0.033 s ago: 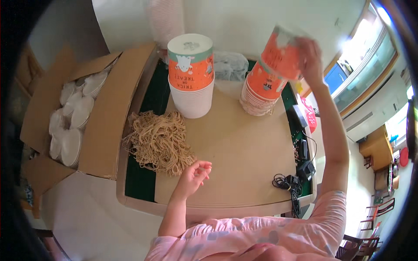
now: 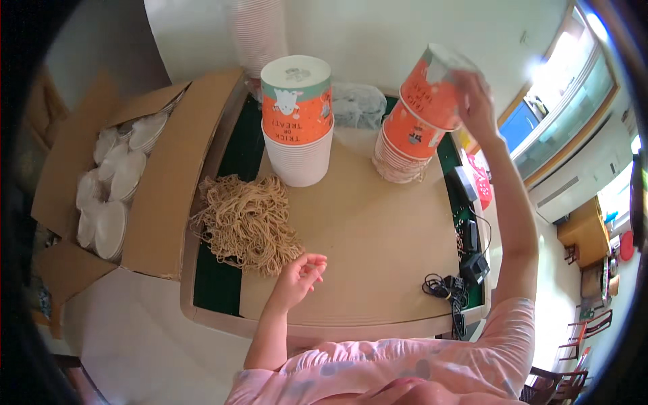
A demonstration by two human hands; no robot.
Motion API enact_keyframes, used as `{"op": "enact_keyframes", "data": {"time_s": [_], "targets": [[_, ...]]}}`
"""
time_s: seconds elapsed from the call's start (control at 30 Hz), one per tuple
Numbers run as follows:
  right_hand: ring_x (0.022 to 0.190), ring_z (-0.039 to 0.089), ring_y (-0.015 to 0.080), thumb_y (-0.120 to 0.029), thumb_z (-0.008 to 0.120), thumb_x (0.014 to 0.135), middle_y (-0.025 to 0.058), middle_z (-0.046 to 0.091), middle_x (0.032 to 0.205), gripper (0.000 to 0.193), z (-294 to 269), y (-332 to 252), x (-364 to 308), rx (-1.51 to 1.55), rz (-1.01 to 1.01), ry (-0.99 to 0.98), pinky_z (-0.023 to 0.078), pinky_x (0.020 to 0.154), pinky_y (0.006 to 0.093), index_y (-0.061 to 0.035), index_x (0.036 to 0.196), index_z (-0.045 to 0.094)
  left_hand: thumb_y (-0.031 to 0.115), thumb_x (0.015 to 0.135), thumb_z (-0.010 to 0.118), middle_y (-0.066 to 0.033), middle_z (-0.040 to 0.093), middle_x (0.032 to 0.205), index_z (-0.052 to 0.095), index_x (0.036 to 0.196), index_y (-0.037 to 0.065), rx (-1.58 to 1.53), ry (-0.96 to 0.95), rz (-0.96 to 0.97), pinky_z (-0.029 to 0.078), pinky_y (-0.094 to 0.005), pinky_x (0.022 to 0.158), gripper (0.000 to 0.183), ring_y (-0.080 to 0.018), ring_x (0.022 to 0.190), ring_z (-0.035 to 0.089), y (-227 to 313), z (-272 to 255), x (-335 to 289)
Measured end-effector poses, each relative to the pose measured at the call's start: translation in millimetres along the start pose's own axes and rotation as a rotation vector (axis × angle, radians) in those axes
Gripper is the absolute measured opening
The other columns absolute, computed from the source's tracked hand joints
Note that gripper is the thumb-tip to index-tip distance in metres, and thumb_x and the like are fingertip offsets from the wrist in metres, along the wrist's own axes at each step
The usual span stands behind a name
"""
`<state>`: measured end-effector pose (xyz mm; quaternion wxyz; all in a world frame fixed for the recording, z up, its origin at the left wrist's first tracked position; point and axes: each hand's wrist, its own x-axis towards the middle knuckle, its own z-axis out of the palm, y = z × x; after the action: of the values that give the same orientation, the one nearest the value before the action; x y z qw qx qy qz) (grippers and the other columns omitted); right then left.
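My right hand (image 2: 474, 101) is closed on the side of an upside-down orange paper bucket (image 2: 428, 91) with a grey-green band and a pale base. That bucket sits on top of a tilted-looking stack of orange buckets (image 2: 410, 138) at the back right, with tan string handles gathered round the lowest rims. My left hand (image 2: 297, 278) hovers at the near edge of a heap of tan strings (image 2: 246, 219), its fingers loosely bent and holding nothing. Behind the strings stands a taller stack of upside-down buckets (image 2: 297, 121), orange above and white rims below.
A cardboard box (image 2: 162, 196) at the left holds stacked white round pieces (image 2: 127, 175). Black cables and adapters (image 2: 449, 290) lie along the table's right edge. A clear plastic bag (image 2: 359, 104) lies at the back, near a tall pale stack (image 2: 256, 34). A brown board (image 2: 364, 250) covers the table.
The top bucket in my right hand has settled slightly lower and straighter on the right stack. My left hand has barely moved.
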<state>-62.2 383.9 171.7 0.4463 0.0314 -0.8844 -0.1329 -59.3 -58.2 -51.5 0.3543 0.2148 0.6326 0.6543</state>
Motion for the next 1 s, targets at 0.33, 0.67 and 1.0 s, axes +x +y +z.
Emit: {"op": "enact_keyframes", "data": {"time_s": [0.33,0.67,1.0], "targets": [[0.118,0.048,0.0349,0.000,0.058,0.077,0.0148,0.053,0.123,0.048,27,-47,-44,0.278,0.213,-0.265,0.042,0.099,0.0441,-0.0110,0.123,0.052,0.016,0.092,0.059,0.0018,0.062,0.085,0.061,0.109,0.007,0.161,0.275,0.157,0.045,-0.0190,0.059,0.019,-0.0052,0.074,0.058,65,-46,42],[0.125,0.045,0.0224,0.007,0.056,0.080,0.0090,0.043,0.141,0.069,138,-135,-22,1.082,0.506,-0.323,0.035,0.103,0.0329,-0.0135,0.143,0.035,0.040,0.097,0.046,-0.0096,0.045,0.139,0.042,0.138,0.005,0.136,0.472,0.480,0.029,-0.0346,0.107,0.054,-0.0189,0.130,0.039,133,-82,159],[0.143,0.016,0.0240,0.014,0.051,0.076,0.0122,0.018,0.155,0.088,140,-175,-2,1.146,0.152,-0.078,0.016,0.115,0.0343,-0.0106,0.151,0.012,0.060,0.094,0.034,-0.0046,0.032,0.149,0.033,0.145,0.013,0.138,0.451,0.670,0.019,-0.0401,0.112,0.069,-0.0186,0.139,0.025,140,-80,192]]}}
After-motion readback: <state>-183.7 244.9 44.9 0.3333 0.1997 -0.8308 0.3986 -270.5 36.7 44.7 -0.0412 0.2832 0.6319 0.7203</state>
